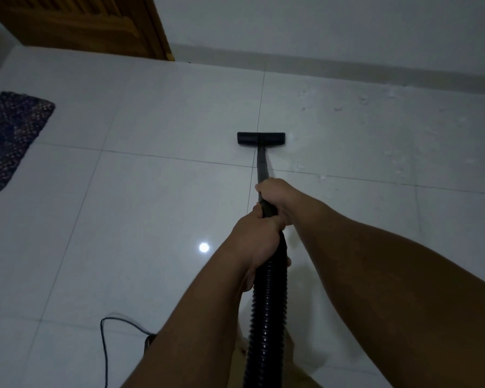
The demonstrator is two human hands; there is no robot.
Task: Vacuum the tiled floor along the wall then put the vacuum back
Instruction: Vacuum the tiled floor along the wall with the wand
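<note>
I see glossy white tiled floor (151,191) filling most of frame, wall (319,23) w/ skirting across the top, wooden door (90,21) upper left, dark woven mat (9,138) at left edge, thin black cord (107,345) looping bottom left. Black ribbed hose (266,317) rises from bottom center into the wand (262,163), floor head (261,138) flat on tile mid-frame, well short of the wall, w/ pale debris specks (347,107) on its right. Both hands clenched on it: left hand (256,239) round the hose end, right hand (275,194) just above on the wand, the two touching.

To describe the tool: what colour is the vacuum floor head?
Black; the floor head shows clearly in the head view.
</note>
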